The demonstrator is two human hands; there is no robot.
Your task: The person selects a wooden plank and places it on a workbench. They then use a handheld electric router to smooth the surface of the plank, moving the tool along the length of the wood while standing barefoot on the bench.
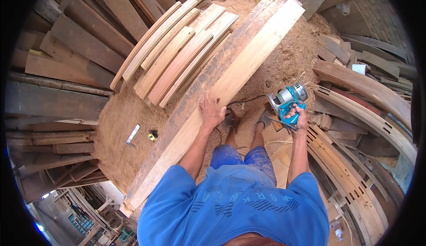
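A long, pale plank [248,66] with a rough, darker strip along one edge runs diagonally in front of me, from lower left to upper right. My left hand [211,111] lies flat on it near its middle, fingers spread. Out to the right of the plank, my right hand [300,116] is wrapped round the rear handle of a teal and silver handheld power tool [284,99]. The tool is apart from the plank, and I cannot make out its blade or bit. A dark cord [246,101] lies on the sawdust between my left hand and the tool.
On the sawdust to the left lie a try square [132,135] and a yellow-black tape measure [153,135]. Narrow boards [182,64] lie side by side beyond them. Slotted timbers [350,170] are stacked on the right; dark boards [57,104] line the left.
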